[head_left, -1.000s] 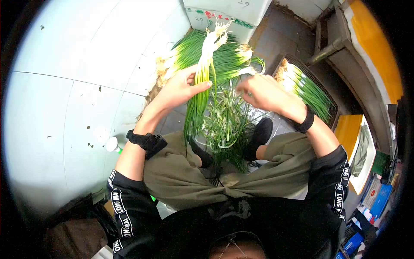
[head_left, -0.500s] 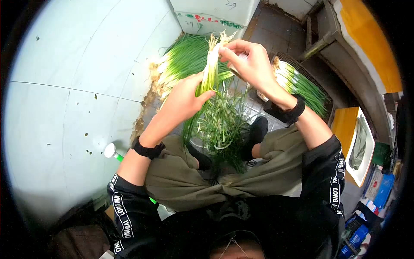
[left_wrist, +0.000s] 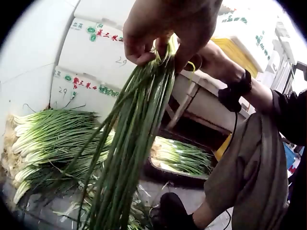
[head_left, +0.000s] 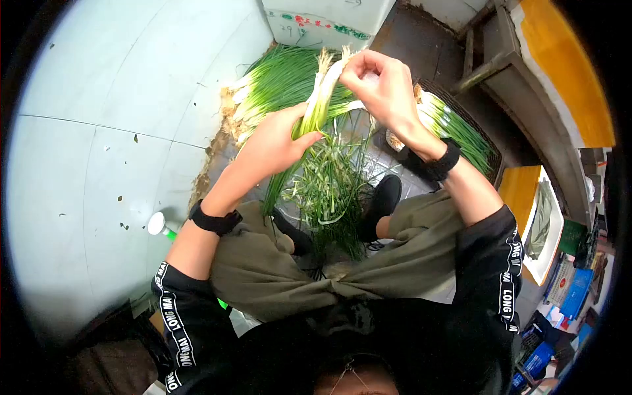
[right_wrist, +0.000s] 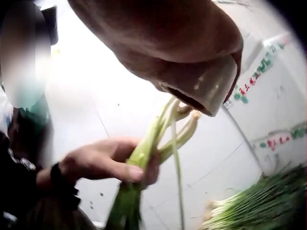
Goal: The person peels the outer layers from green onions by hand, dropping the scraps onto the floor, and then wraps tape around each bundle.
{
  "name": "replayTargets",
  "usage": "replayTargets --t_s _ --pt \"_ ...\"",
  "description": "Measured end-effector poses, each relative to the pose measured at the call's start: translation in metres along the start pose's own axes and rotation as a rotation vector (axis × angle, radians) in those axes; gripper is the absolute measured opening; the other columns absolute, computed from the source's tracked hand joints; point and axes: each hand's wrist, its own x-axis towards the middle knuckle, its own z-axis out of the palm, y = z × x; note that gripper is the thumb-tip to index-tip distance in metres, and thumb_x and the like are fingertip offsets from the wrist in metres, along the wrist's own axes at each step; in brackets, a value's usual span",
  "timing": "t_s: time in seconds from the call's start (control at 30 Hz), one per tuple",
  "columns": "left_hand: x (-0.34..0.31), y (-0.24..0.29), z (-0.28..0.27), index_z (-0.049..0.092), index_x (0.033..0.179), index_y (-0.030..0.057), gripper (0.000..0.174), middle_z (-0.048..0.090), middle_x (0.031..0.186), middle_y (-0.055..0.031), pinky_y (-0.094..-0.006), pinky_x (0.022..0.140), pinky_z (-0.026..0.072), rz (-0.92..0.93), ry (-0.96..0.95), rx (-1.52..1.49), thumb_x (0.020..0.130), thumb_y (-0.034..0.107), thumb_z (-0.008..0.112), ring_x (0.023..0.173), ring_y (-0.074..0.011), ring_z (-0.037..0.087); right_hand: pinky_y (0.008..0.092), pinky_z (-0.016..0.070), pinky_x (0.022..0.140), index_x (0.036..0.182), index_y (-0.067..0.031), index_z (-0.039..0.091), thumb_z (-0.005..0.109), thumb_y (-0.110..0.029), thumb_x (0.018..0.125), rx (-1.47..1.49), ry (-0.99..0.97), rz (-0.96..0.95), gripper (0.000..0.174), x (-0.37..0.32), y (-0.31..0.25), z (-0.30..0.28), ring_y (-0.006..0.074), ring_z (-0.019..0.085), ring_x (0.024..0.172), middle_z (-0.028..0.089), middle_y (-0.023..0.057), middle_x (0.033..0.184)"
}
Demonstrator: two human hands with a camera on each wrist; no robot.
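Observation:
My left hand (head_left: 273, 141) grips a small bunch of scallions (head_left: 320, 99) around the stalks, roots pointing up. Long green leaves (left_wrist: 132, 134) hang below that hand in the left wrist view. Up by the roots, my right hand (head_left: 388, 95) pinches the white end of a scallion with thumb and forefinger. A pale, glossy piece (right_wrist: 206, 86) shows at the right hand in the right wrist view; I cannot tell what it is. One thin strand (right_wrist: 178, 177) dangles from the white ends there. Beneath both hands lies a heap of stripped scallion leaves (head_left: 322, 191).
A big pile of scallions (head_left: 280, 82) lies by the wall, beside white boxes (head_left: 319, 26). To the right, more scallions (head_left: 454, 128) fill a dark basket (head_left: 497, 158). My shoes (head_left: 383, 201) flank the leaf heap. A wooden-sided white tray (head_left: 550, 243) stands farther right.
My right hand has risen from beside the bunch to its root end and now pinches there. The left hand has lowered the bunch slightly and keeps its grip.

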Motion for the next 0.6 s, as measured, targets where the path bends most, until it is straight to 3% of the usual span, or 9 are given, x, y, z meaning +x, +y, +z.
replayTargets --t_s 0.03,0.07,0.1,0.2,0.33,0.43,0.5,0.57,0.6 --pt "0.0 -0.001 0.0 0.062 0.119 -0.0006 0.041 0.07 0.104 -0.02 -0.0387 0.085 0.0509 -0.028 -0.018 -0.064 0.086 0.019 0.076 0.096 -0.0342 0.067 0.0299 0.0542 0.065 0.08 -0.0018 0.072 0.072 -0.021 0.08 -0.144 0.072 -0.168 0.02 0.0 -0.002 0.0 0.0191 0.07 0.064 0.071 0.0112 0.07" --pt "0.0 0.0 -0.002 0.062 0.119 -0.0006 0.041 0.07 0.104 -0.02 -0.0387 0.085 0.0509 -0.024 -0.017 -0.062 0.086 0.019 0.076 0.096 -0.0342 0.067 0.0342 0.0547 0.065 0.08 -0.0021 0.069 0.071 -0.02 0.081 -0.188 0.079 -0.193 0.018 0.001 0.0 0.002 0.0266 0.069 0.065 0.069 0.0131 0.071" --pt "-0.001 0.002 -0.004 0.062 0.12 -0.0009 0.04 0.071 0.104 -0.0178 -0.037 0.085 0.0508 -0.027 -0.02 -0.095 0.087 0.018 0.075 0.095 -0.0292 0.067 0.0342 0.0547 0.065 0.08 -0.0021 0.069 0.071 -0.02 0.081 -0.189 0.081 -0.198 0.018 0.002 0.001 0.002 0.0266 0.069 0.065 0.069 0.0131 0.071" --pt "0.0 0.0 -0.006 0.062 0.122 -0.0013 0.039 0.071 0.102 -0.0123 -0.033 0.084 0.0505 -0.031 -0.017 -0.161 0.089 0.017 0.073 0.092 -0.0185 0.066 0.0405 0.053 0.065 0.076 -0.0042 0.062 0.071 -0.018 0.083 -0.366 0.159 -0.488 0.018 0.008 0.003 0.004 0.0292 0.066 0.069 0.066 0.0094 0.074" --pt "0.008 -0.008 -0.011 0.059 0.128 -0.0006 0.041 0.071 0.101 -0.0051 -0.0265 0.081 0.0492 -0.162 -0.129 -0.338 0.092 0.015 0.071 0.088 -0.0064 0.06 0.0402 0.0521 0.065 0.073 -0.0058 0.061 0.073 -0.018 0.081 -0.484 0.2 -0.577 0.019 0.017 0.006 0.003 0.0297 0.065 0.069 0.065 0.0092 0.072" --pt "0.008 -0.008 -0.006 0.065 0.119 0.0011 0.035 0.071 0.093 -0.0077 -0.0306 0.077 0.0502 -0.088 -0.029 -0.494 0.09 0.019 0.072 0.081 -0.0126 0.061 0.0401 0.0523 0.067 0.073 -0.0064 0.06 0.072 -0.018 0.081 -0.531 0.204 -0.574 0.018 0.023 0.014 0.0 0.0299 0.066 0.071 0.066 0.0088 0.074" --pt "0.004 -0.008 -0.01 0.065 0.117 0.0001 0.033 0.071 0.094 -0.0082 -0.0303 0.078 0.0499 -0.169 -0.133 -0.363 0.09 0.017 0.072 0.083 -0.0126 0.061 0.0395 0.0536 0.066 0.075 -0.0065 0.063 0.071 -0.019 0.082 -0.548 0.23 -0.555 0.016 0.033 0.02 -0.008 0.0287 0.068 0.07 0.068 0.0087 0.074" --pt "-0.005 -0.018 0.003 0.064 0.117 0.0003 0.033 0.071 0.094 -0.0082 -0.0305 0.078 0.0496 -0.113 -0.16 -0.483 0.089 0.016 0.073 0.084 -0.0118 0.06 0.038 0.0552 0.065 0.081 -0.0068 0.068 0.071 -0.022 0.083 -0.508 0.295 -0.371 0.016 0.04 0.025 -0.027 0.0273 0.07 0.07 0.07 0.0095 0.075" --pt "-0.005 -0.009 -0.007 0.059 0.128 -0.0012 0.036 0.069 0.098 -0.0018 -0.0242 0.074 0.0488 -0.14 -0.238 -0.36 0.095 0.011 0.068 0.083 -0.0051 0.059 0.0374 0.056 0.064 0.086 -0.007 0.072 0.07 -0.025 0.084 -0.455 0.229 -0.346 0.018 0.042 0.026 -0.036 0.0264 0.072 0.07 0.072 0.0108 0.076"
